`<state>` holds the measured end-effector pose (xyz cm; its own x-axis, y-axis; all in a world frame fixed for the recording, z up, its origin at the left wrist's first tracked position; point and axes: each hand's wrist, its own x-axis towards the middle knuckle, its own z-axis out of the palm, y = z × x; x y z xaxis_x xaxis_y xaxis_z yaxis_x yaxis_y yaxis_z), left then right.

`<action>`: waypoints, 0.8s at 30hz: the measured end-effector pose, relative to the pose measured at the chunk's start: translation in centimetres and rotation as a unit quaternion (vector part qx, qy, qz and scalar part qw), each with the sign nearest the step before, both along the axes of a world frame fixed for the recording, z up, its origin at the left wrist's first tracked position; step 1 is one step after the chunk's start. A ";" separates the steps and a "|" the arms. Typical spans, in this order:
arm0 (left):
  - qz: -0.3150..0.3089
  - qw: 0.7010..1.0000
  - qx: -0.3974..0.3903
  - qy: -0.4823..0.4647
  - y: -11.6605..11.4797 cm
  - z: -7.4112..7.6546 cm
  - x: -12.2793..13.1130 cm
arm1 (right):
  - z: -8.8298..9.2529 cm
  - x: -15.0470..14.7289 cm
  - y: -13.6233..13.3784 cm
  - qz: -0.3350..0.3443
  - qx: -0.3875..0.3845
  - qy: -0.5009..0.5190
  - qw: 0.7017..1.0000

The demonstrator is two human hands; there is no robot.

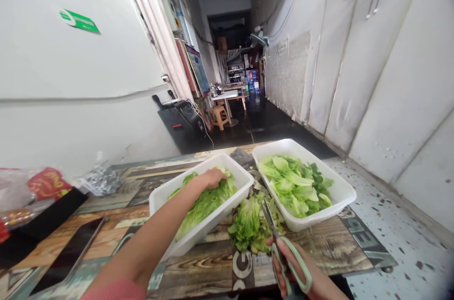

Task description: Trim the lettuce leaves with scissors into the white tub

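Note:
My left hand [213,178] reaches into the white tub on the left [158,203], its fingers curled closed on the lettuce [198,208] near the tub's far end. My forearm crosses above part of the tub and hides some leaves. My right hand [285,262] holds scissors [271,219] with pale green handles, blades pointing up and away. Just beyond the blades, loose lettuce leaves [248,219] lie in a pile on the table between the tubs. Cut green leaves [291,182] fill the white tub on the right [345,196].
A dark phone [71,255] lies on the wood-patterned table [198,267] at the left, beside plastic-wrapped packages [49,184]. Behind the tubs sits a grey cloth [243,157]. Further back are a stool [220,116] and a small white table [225,95].

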<state>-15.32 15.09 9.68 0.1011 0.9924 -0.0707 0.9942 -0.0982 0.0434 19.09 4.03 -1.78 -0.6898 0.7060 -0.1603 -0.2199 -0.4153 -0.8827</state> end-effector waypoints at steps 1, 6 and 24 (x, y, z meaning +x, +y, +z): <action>0.006 1.000 -0.004 0.010 0.0 0.0 -0.1 | 0.0 0.0 0.0 -0.001 0.003 -0.003 1.000; 0.006 1.000 0.014 0.016 -0.4 1.5 -0.1 | -0.2 0.2 -0.1 -0.008 0.021 -0.030 0.999; 0.005 0.930 0.075 -0.359 -9.7 6.8 4.8 | 3.1 -1.2 -0.3 0.023 0.060 0.001 0.998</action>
